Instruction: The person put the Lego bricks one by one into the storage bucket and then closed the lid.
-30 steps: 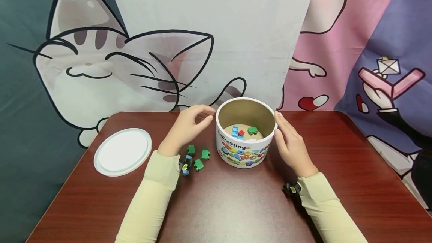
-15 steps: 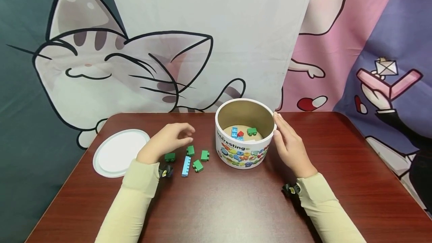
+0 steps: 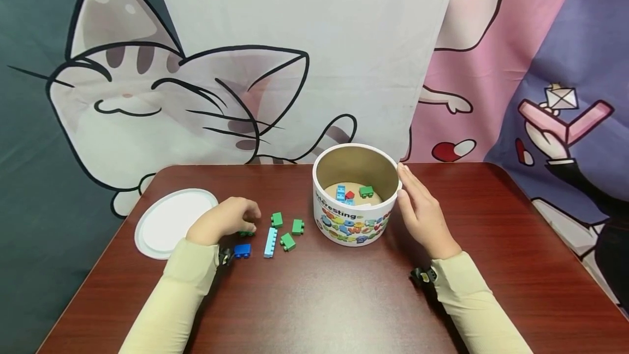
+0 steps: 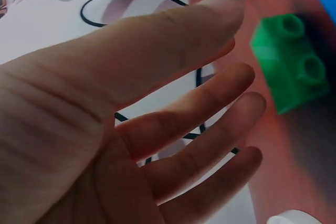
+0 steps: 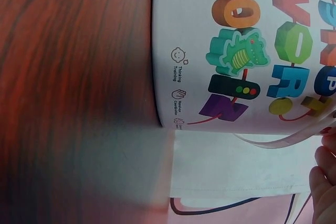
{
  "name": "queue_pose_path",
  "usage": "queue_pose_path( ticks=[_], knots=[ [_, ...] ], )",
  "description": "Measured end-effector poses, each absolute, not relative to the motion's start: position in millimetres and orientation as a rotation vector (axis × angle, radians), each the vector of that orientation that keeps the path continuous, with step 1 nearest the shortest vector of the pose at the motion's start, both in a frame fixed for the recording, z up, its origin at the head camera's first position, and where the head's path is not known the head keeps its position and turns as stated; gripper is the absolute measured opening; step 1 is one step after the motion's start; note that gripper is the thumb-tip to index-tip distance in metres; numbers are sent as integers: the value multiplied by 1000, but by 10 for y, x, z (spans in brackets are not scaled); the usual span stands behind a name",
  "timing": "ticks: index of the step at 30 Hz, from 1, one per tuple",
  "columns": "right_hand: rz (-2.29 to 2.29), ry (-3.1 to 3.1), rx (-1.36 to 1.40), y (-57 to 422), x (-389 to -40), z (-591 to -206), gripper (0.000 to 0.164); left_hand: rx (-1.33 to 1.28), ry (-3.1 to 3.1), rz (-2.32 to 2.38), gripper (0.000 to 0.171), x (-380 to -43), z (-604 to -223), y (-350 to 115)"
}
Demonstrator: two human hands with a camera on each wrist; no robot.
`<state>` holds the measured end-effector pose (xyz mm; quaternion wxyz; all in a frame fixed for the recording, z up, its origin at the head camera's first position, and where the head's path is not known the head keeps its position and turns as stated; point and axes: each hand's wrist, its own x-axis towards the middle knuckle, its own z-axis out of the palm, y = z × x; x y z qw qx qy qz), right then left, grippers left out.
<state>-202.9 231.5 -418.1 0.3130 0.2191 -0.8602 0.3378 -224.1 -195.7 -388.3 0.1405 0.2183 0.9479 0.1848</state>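
Note:
My left hand hovers over a green toy brick, which it partly hides in the head view. In the left wrist view its fingers reach toward that brick without touching it, and nothing lies between thumb and fingers. A dark blue brick lies just below this hand, with a long light blue brick to its right. My right hand rests with straight fingers against the right side of a round white tub. Inside the tub are light blue, red and green bricks.
Several green bricks lie between the left hand and the tub. A round white lid is on the table at the left, partly behind the left hand. A cartoon-printed cloth hangs behind the table.
My left hand has moved leftward and nearer from beside the tub to above the green brick, bringing the loose bricks into sight. The right hand stays at the tub.

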Motion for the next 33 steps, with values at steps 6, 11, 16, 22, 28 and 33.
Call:
queue_pose_path(
  ticks=[6,11,16,22,28,33],
  knots=[
    [889,-2273,582,2319,-2033,-4185,52,600,2713,489,22,-2233,-3944,-1973],
    [884,-2284,576,2328,-2033,-4191,51,615,2716,474,23,-2226,-3977,-1985],
    [881,-2287,574,2333,-2029,-4189,50,628,2719,478,22,-2234,-3999,-1991],
    [882,-2268,586,2327,-2034,-4197,50,636,2720,468,20,-2241,-4014,-1997],
    [886,-2234,595,2317,-2038,-4198,50,647,2719,455,19,-2254,-4028,-1995],
    [890,-2239,592,2318,-2035,-4187,48,659,2709,468,19,-2264,-4031,-1988]
  ],
)
